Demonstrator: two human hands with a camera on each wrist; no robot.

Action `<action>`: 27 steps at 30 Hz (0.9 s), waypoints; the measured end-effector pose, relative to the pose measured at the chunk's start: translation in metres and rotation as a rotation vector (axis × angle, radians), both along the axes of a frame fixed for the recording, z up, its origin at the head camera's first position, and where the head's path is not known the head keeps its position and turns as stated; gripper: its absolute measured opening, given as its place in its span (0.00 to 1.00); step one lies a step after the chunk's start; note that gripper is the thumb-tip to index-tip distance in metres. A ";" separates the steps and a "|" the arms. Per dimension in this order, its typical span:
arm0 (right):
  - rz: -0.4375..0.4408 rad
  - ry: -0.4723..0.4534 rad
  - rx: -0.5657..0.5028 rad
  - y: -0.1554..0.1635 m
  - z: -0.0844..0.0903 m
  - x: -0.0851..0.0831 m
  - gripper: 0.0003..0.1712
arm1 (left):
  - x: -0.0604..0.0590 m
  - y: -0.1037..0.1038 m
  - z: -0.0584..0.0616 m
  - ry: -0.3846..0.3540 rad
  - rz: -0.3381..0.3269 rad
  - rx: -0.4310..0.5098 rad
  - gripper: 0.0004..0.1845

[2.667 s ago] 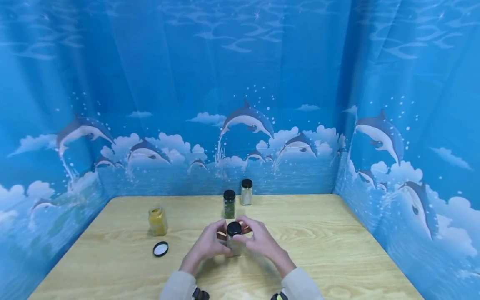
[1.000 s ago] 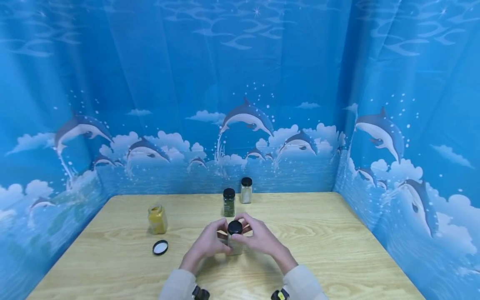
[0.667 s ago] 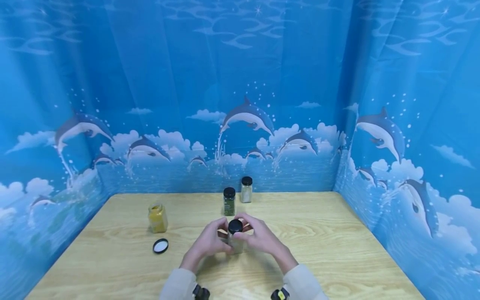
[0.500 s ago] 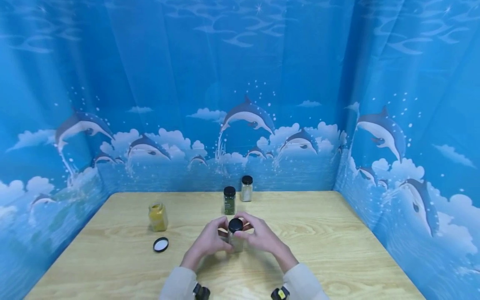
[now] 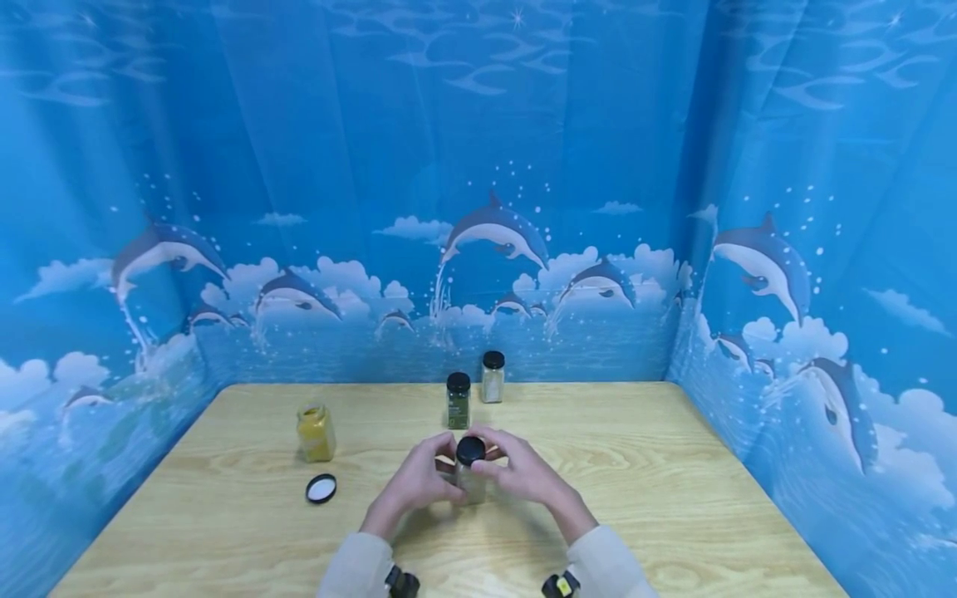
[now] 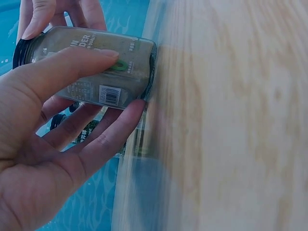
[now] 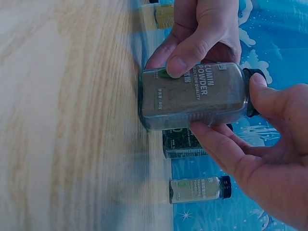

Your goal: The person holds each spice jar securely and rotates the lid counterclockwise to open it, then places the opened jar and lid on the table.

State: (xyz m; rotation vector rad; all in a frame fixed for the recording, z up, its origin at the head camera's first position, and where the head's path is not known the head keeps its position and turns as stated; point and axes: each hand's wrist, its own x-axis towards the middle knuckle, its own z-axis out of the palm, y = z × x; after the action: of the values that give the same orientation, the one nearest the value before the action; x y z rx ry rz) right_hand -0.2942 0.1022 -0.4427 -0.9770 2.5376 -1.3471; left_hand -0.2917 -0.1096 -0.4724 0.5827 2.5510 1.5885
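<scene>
Left hand [image 5: 415, 484] grips the cumin jar [image 7: 192, 96] body (upright on the table [image 5: 673, 498]); right hand [image 5: 523, 476] fingers curl round its black lid [image 5: 470, 449].

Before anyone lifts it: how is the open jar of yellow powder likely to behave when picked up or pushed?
The open yellow jar looks like glass, so it is probably rigid, smooth and breakable. Its lid lies beside it on the table, so a tilt would likely spill powder. Nearly full and squat, it should feel fairly heavy and slide rather than tip.
</scene>
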 end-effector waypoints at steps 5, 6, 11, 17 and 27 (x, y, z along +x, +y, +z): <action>0.033 -0.008 0.010 0.002 0.001 0.000 0.28 | 0.000 0.000 0.001 0.005 -0.001 -0.004 0.26; 0.039 -0.012 0.012 0.002 0.001 0.000 0.29 | 0.000 0.000 0.001 0.004 -0.001 -0.005 0.26; 0.063 -0.037 0.025 0.003 0.000 0.000 0.30 | 0.001 0.000 0.001 0.001 0.005 -0.011 0.26; -0.014 -0.082 0.018 0.000 -0.003 0.000 0.33 | 0.000 -0.001 -0.002 0.001 0.005 0.029 0.25; -0.112 -0.040 -0.028 -0.006 -0.004 0.003 0.30 | 0.000 -0.003 -0.004 -0.058 0.019 0.122 0.24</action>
State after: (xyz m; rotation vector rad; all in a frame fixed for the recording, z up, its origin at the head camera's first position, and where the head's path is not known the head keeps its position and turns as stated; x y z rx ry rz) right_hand -0.2911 0.0960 -0.4467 -0.8151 2.5856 -1.4192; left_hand -0.2922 -0.1129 -0.4764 0.5160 2.4396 1.7501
